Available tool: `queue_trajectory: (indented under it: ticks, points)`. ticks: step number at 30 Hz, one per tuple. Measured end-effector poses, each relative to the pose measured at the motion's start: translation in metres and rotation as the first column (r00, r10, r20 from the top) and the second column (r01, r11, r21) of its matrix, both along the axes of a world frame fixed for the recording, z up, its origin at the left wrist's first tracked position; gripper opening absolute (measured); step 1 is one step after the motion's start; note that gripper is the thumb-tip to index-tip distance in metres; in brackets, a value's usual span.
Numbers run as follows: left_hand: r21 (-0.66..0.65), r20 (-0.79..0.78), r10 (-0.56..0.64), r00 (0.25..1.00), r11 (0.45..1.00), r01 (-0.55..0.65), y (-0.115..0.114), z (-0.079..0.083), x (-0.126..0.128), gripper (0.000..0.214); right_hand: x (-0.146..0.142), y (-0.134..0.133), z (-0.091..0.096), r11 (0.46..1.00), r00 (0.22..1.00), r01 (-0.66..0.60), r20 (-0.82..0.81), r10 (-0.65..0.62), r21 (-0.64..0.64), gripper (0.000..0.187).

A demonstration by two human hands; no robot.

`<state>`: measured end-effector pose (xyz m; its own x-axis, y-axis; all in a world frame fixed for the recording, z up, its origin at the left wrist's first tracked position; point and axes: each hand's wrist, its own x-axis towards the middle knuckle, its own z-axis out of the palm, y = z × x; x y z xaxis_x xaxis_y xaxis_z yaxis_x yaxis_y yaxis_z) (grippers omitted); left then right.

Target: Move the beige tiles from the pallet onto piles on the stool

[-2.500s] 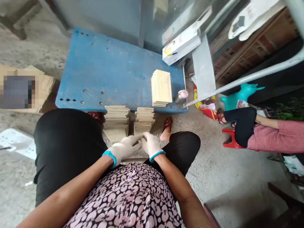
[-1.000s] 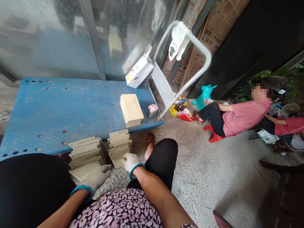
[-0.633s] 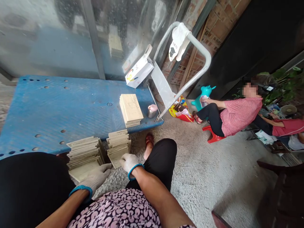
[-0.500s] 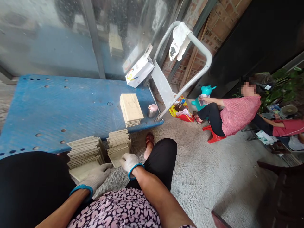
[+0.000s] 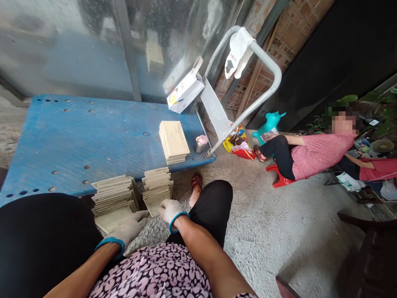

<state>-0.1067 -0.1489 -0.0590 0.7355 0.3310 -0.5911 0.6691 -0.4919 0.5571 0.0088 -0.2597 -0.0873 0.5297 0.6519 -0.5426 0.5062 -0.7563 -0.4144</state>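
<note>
Both of my hands wear pale knitted gloves with blue cuffs. My left hand (image 5: 132, 227) lies beside the near end of the left stack of thin boards (image 5: 114, 192), its fingers stretched out to the right. At the right-hand stack (image 5: 156, 182), my right hand (image 5: 169, 211) has its fingers curled on the right edge of the nearest board (image 5: 154, 203); the fingertips are partly hidden. Both stacks are cream-coloured and lean in overlapping rows between my knees, against the blue platform's near edge.
The blue platform trolley (image 5: 83, 140) carries another board pile (image 5: 175, 140), a steel cup with pink lid (image 5: 201, 143) and a white paper bag (image 5: 185, 93). A cloth (image 5: 238, 51) hangs on its handle. To the right, a person (image 5: 322, 153) sits on a red stool (image 5: 277, 176), another person behind.
The view has shifted slightly, and the seated person has leaned back to the right. My hands keep nearly the same places beside the stacks.
</note>
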Motion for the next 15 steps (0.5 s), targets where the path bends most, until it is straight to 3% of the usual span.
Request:
queue_trajectory:
  ticks: [7, 15]
  points:
    - [0.017, -0.014, 0.041, 0.999, 0.999, -0.041, -0.0016, 0.0043, 0.0001, 0.043, 0.0001, 0.0003, 0.0003, 1.0, 1.0, -0.011, 0.01, 0.011, -0.006, 0.029]
    - [0.027, -0.041, 0.009, 0.999, 1.0, -0.008, -0.0001, 0.0002, -0.0004, 0.048, -0.0016, 0.0009, 0.0072, 1.0, 1.0, -0.002, 0.004, 0.002, -0.009, 0.029]
